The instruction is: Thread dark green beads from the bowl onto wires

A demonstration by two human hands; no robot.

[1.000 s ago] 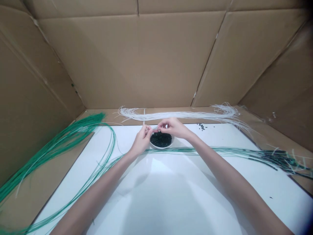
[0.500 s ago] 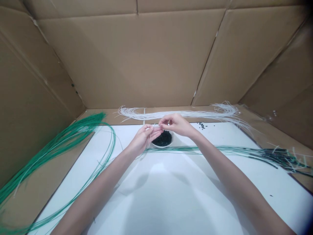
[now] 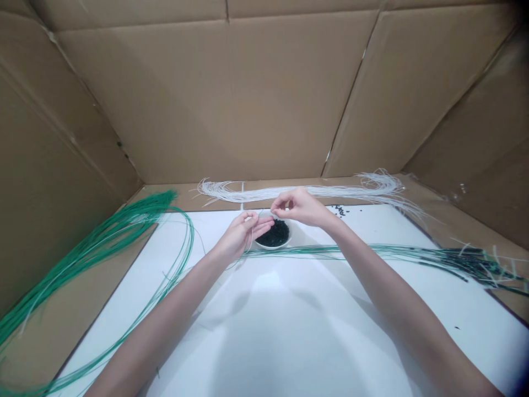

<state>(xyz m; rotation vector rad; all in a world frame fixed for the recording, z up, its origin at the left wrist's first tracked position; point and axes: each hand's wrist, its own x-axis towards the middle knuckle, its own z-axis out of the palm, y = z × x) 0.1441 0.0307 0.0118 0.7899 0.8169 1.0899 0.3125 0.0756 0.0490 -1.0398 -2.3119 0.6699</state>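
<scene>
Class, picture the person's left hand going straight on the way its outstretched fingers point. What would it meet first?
Most likely the right hand, just beyond the left hand's fingertips. Depth is unclear, so it might pass under it, above the white bowl.

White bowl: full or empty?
Not empty: the bowl looks well filled, with small black pieces spread across its visible inside. The left hand hides part; true depth can't be told.

Pale glare, soft shadows across tabletop (image 3: 285,336)
</scene>
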